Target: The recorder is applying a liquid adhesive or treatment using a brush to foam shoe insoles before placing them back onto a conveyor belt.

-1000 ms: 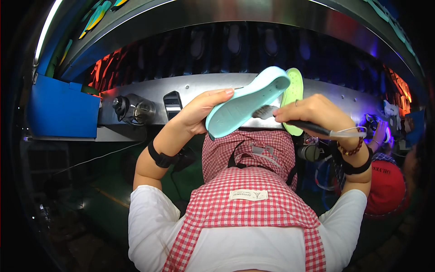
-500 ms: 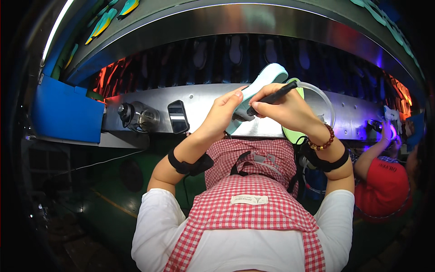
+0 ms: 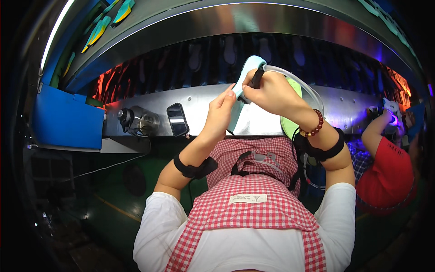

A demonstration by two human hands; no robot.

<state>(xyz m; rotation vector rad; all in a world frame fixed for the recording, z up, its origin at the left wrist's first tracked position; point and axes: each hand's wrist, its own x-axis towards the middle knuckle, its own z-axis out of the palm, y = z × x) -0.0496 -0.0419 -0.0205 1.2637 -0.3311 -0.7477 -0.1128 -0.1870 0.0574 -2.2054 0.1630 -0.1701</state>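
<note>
Over the metal ledge, my left hand [image 3: 220, 112] grips a pale blue shoe sole [image 3: 250, 65] by its side, thumb on the near edge. The sole stands on edge, slanting up and away from me. My right hand [image 3: 277, 93] is closed around a black pen-shaped tool [image 3: 257, 78] with a clear hose [image 3: 308, 85] running from its top end. The tool's tip is hidden behind my fingers, close against the sole's face. Beneath my right forearm lies a light green flat piece [image 3: 286, 124], partly covered.
A clear bottle with a black lid [image 3: 140, 121] and a phone [image 3: 177, 119] lie left on the metal ledge [image 3: 199, 109]. Further left is a blue box [image 3: 68, 115]. Dark rows of soles line the back under a steel hood [image 3: 217, 22]. A co-worker in red [image 3: 387, 174] sits at right.
The sole has swung more upright and slightly left. My right hand has moved up and left along it, with the tool turned steeper. The co-worker's arm has shifted.
</note>
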